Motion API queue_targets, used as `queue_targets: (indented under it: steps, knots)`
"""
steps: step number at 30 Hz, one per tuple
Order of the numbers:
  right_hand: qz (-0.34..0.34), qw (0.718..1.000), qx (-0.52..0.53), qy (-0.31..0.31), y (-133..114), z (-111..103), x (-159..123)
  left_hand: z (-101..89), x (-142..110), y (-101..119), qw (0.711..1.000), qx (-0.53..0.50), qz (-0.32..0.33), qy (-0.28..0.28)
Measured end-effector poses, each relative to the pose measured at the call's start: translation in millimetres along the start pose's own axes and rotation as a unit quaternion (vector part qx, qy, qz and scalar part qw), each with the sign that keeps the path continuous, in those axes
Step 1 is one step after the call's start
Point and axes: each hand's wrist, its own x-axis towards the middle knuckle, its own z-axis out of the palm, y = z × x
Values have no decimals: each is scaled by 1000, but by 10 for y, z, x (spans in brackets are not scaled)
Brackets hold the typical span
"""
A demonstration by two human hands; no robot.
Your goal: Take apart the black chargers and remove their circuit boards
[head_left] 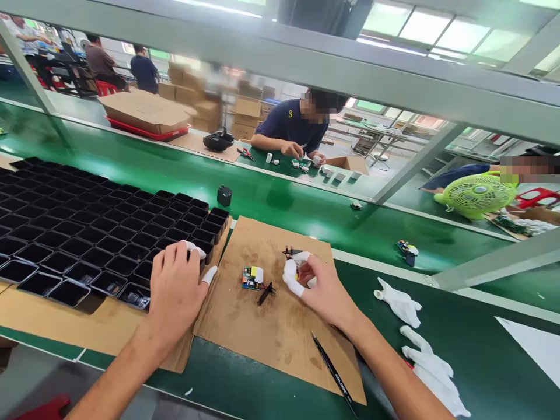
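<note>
My left hand, with white finger covers on the thumb and forefinger, reaches over the right end of the rows of black plastic cases. Its thumb and fingers are apart, near the end cases; whether they touch one is hidden. My right hand, also in white finger covers, is closed around a small circuit board, mostly hidden by the fingers; a black plug piece shows beyond them. Between the hands, another circuit board with a black plug piece wired to it lies on the cardboard sheet.
Black tweezers lie at the cardboard's lower right. White gloves rest on the green table farther right. A black adapter and a board with a plug sit on the green belt. A co-worker works across it.
</note>
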Motion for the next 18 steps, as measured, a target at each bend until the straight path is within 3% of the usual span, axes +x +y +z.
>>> queue_targets:
  steps: [2,4,5,8,11,13,15,18]
  knots:
    - [9,997,-68,-24,17,3,152,-29,51,-35,999,-9,-16,28]
    - [19,990,-128,-52,31,28,326,-100,279,-79,998,-41,-28,36]
    - [24,986,-153,-65,33,45,402,-135,477,-104,997,-64,-34,17]
    - [30,973,-207,-93,19,90,540,-130,1315,-189,978,-159,-81,-112]
    - [27,965,-239,-108,6,98,566,109,2154,-306,968,-158,-118,-156]
    - [23,961,-251,-113,18,89,558,338,2521,-400,959,-155,-152,-181]
    - [15,960,-256,-116,46,81,545,550,2710,-483,949,-162,-177,-205]
    - [1,960,-255,-116,93,73,525,732,2789,-544,936,-189,-188,-228]
